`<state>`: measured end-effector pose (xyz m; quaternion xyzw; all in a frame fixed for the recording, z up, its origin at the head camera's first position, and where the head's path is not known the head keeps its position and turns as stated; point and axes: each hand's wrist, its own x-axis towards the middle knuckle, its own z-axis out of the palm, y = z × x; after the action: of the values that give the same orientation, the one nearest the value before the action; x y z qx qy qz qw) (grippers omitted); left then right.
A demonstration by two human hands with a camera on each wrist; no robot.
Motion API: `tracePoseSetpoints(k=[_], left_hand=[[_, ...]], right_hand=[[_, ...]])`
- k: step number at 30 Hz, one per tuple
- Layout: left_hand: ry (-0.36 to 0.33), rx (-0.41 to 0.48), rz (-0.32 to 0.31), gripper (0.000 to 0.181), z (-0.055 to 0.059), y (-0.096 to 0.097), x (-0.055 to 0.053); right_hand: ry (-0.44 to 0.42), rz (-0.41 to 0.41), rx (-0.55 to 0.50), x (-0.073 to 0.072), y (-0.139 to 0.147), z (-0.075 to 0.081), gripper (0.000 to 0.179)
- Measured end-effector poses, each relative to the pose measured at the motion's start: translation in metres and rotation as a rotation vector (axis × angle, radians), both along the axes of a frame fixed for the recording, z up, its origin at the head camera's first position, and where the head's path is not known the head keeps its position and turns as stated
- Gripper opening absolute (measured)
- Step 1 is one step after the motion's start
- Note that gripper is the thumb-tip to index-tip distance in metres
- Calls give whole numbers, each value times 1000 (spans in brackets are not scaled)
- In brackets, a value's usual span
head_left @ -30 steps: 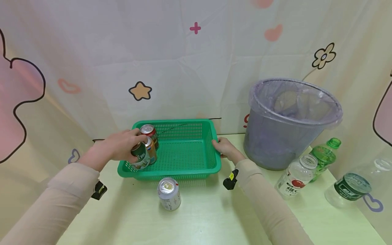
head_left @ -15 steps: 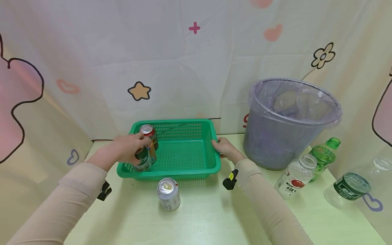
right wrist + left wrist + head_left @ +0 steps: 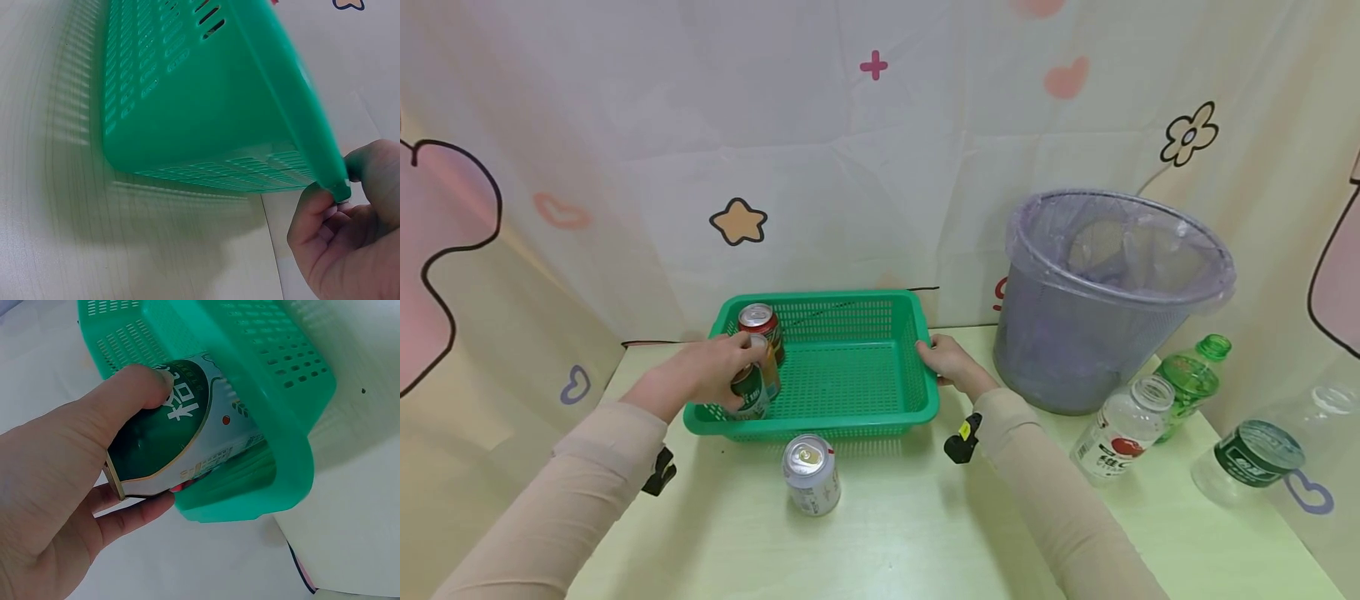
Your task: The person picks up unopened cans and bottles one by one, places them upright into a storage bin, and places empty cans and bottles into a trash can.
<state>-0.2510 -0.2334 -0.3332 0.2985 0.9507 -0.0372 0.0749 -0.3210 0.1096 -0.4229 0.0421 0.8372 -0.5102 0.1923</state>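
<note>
In the head view my left hand (image 3: 718, 371) grips a green-and-white can (image 3: 169, 434) inside the left end of a green plastic basket (image 3: 842, 427). The thumb presses the can's labelled side in the left wrist view, with other fingers behind it. Beside it in the basket stand an orange can (image 3: 770, 371) and a red-topped can (image 3: 760, 321), partly covered by the hand. My right hand (image 3: 951, 362) pinches the basket's right rim; the right wrist view shows thumb and fingers (image 3: 312, 212) on either side of it. A white can (image 3: 812, 475) stands upright in front of the basket.
A mesh bin (image 3: 1075, 333) with a purple liner stands right of the basket. On the table's right are a white-labelled bottle (image 3: 1123, 433), a green bottle (image 3: 1191, 375) and a clear bottle (image 3: 1258, 454). A patterned curtain (image 3: 850, 167) hangs behind.
My left hand has moved slightly right and settled lower with the green-and-white can, now nearer the orange one. My right hand stays on the rim.
</note>
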Motion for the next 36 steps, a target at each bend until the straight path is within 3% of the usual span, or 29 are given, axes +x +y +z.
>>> tracePoseSetpoints(k=[16,27,36], left_hand=[[-41,37,33,55,-22,-9,-3],[8,53,20,56,-33,-9,-4],[21,71,23,53,-35,-9,-3]], right_hand=[[-3,5,-1,0,0,0,37],[-3,4,-1,1,0,1,38],[6,4,4,0,0,0,36]])
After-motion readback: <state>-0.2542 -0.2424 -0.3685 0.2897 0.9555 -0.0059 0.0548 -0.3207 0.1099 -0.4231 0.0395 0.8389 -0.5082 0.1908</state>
